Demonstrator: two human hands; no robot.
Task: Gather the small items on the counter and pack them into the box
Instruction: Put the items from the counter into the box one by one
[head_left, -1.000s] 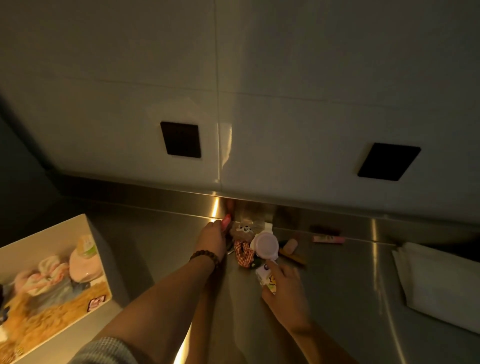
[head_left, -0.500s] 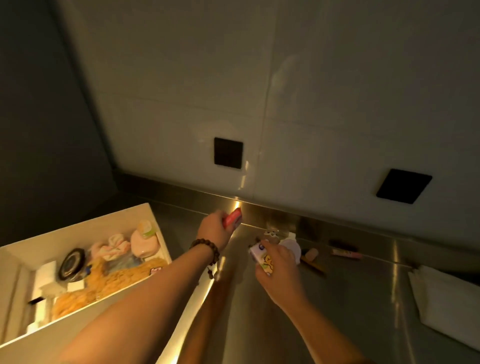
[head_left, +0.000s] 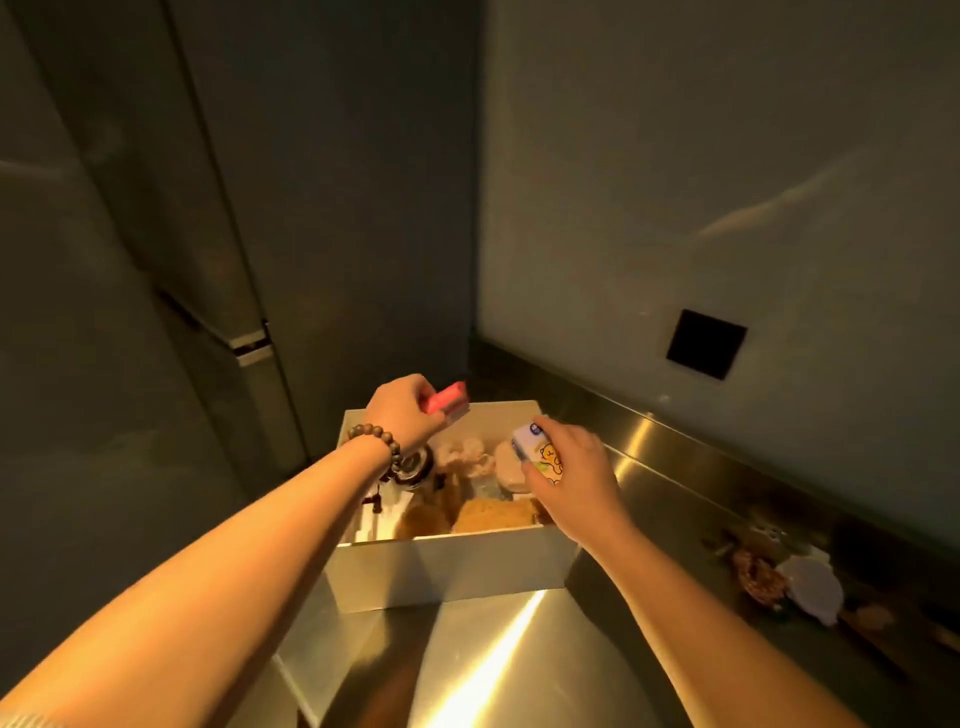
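Steel counter (head_left: 467, 654) glares at centre frame where my left hand (head_left: 402, 415) clenches a light, stiff pink bar (head_left: 448, 404) and my right hand (head_left: 574, 475) pinches a soft cartoon-printed packet (head_left: 540, 452) sideways over the open white cardboard box (head_left: 452, 566).

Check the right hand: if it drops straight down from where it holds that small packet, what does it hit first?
Probably the pale round item inside the box, directly under the right hand and its small packet. Depth is unclear.
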